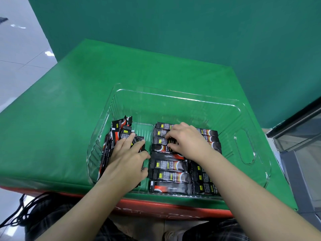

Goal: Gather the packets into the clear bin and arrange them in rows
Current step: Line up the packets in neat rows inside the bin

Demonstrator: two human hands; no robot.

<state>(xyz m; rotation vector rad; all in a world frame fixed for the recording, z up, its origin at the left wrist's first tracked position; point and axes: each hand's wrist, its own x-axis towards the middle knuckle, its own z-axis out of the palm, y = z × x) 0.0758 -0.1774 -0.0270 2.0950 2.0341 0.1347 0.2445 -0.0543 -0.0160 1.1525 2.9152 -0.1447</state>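
A clear plastic bin [177,96] stands on a green-covered surface. Several black instant-coffee packets [171,176] lie flat in neat rows across its middle and right. A looser bunch of packets [119,126] leans against the bin's left wall. My left hand [127,159] lies on that loose bunch with fingers mostly straight, pressing the packets down. My right hand [186,139] sits on the upper rows, its fingertips curled and pinching a packet [162,140] in the third row.
The bin's far half holds nothing, and a handle cutout [245,146] opens in its right wall. The green cover [69,119] lies over a red box [156,207]. A black cord [22,209] hangs at lower left. A glass cabinet [300,133] stands at right.
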